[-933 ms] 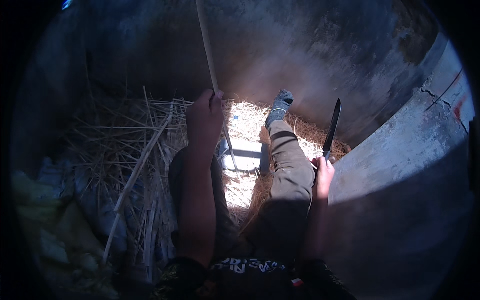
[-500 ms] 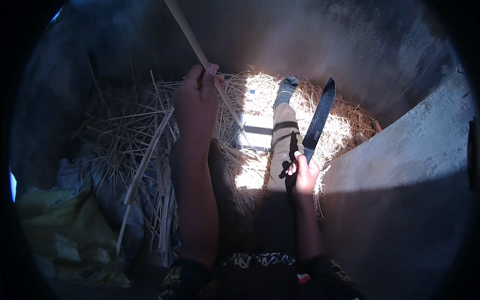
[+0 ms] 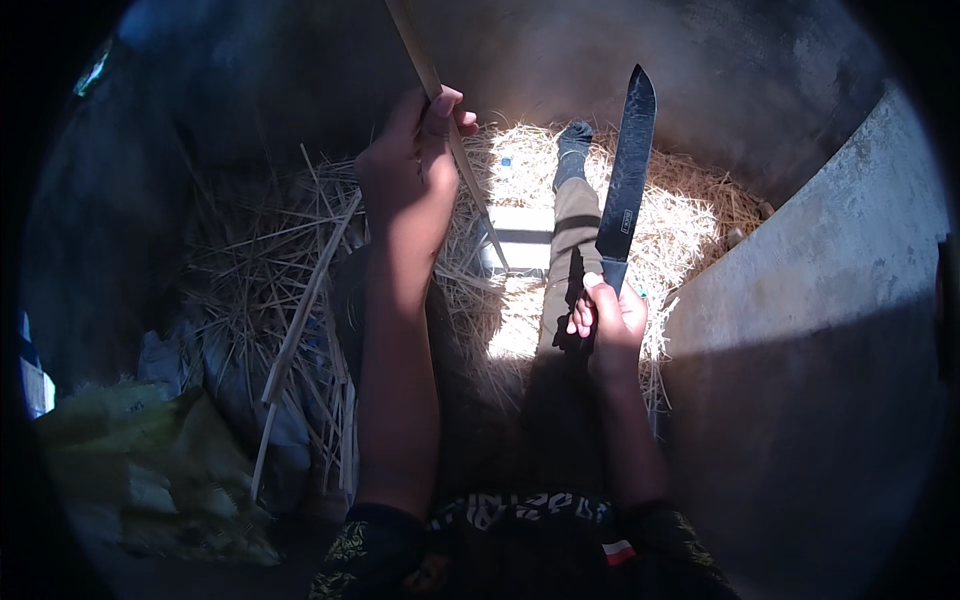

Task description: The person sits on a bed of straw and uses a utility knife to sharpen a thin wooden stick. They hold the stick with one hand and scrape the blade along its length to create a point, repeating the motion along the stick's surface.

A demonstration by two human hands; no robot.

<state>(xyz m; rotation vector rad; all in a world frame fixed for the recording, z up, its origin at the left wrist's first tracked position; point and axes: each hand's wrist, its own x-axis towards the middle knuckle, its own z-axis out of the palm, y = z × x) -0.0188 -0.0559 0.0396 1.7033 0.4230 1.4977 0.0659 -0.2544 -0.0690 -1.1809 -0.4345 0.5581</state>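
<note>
My left hand (image 3: 410,160) grips a long pale bamboo stick (image 3: 450,140) that slants from the top of the view down toward the straw. In my right hand (image 3: 605,320) I hold a long dark knife (image 3: 626,175) by its handle, blade pointing up and away from me. The blade stands to the right of the stick, a short way apart from it. My outstretched leg (image 3: 570,230) in khaki trousers and a dark sock lies between the two hands on the sunlit straw.
A heap of straw and thin split strips (image 3: 290,300) covers the ground left and ahead. A grey concrete wall (image 3: 820,300) runs along the right. Yellowish sacks (image 3: 150,470) lie at the lower left. A longer loose stick (image 3: 300,330) rests on the straw.
My right hand has moved left and raised the knife, so the blade now stands higher and nearer the stick. My left hand has slid up along the stick.
</note>
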